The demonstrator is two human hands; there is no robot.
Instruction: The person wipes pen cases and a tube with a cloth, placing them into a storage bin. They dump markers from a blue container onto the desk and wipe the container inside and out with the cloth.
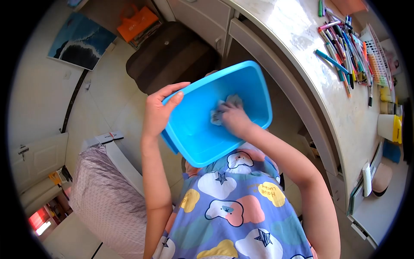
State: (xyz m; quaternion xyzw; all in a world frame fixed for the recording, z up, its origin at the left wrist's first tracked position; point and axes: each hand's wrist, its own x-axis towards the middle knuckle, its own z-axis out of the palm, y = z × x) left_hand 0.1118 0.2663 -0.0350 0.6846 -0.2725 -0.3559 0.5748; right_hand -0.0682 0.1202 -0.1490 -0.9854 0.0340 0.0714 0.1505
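A blue plastic bin (198,149) is held tilted above my lap, its open side facing me. My left hand (161,108) grips the bin's left rim, with the thumb on the inside and the fingers around the outside. Inside the bin, my right hand (235,118) presses a crumpled whitish cloth (234,101) against the inner wall. The fingers of that hand are slightly blurred and partly cover the cloth. Apart from the cloth, nothing else shows in the bin.
To the right runs a white desk (297,39) with a heap of pens (345,52) and a white basket (377,56). A dark striped stool (172,56) stands ahead, near an orange bag (139,23). At left is a bed (108,198).
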